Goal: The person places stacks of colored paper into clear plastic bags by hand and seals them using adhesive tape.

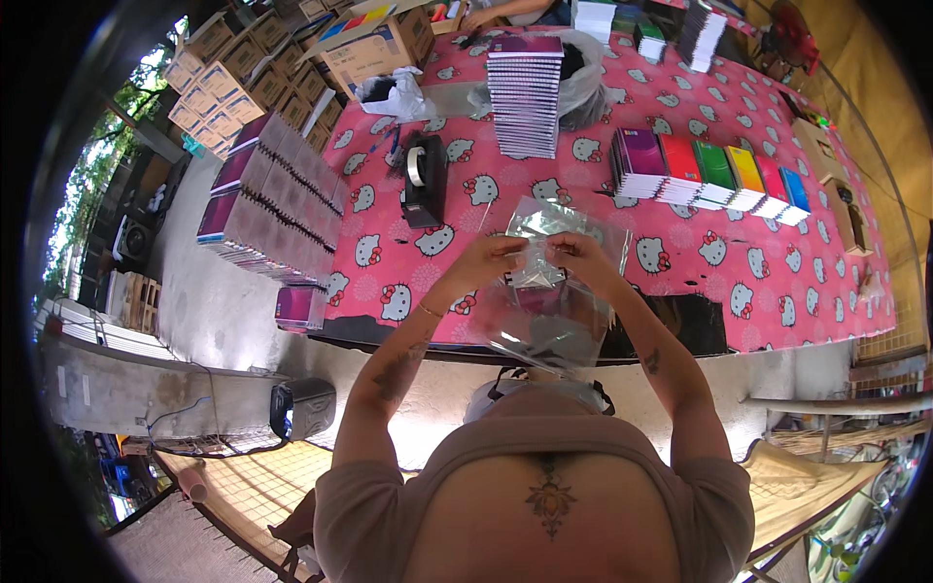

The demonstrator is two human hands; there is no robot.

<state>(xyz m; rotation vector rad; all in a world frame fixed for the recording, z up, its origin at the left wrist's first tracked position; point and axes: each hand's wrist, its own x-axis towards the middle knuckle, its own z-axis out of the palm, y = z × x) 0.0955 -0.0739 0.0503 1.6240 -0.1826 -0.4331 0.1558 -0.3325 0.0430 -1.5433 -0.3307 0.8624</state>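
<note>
Over the near edge of the table, both my hands are closed on a clear plastic bag (559,335). My left hand (494,258) pinches it from the left, and my right hand (575,255) pinches it from the right, the fingertips close together at its upper part. The plastic is shiny and creased, and it hangs down toward my lap. Something dark and purple shows through it; whether that lies inside or behind I cannot tell. Beyond my left hand stands a black tape dispenser (424,194). A tall stack of purple spiral notebooks (525,107) rises farther back.
A pink patterned cloth (671,257) covers the table. At right is a row of notebooks in several colours (714,175). Large stacks of spiral notebooks (267,209) line the left side. Cardboard boxes (374,58) are piled at back left, near another person's hand (478,18).
</note>
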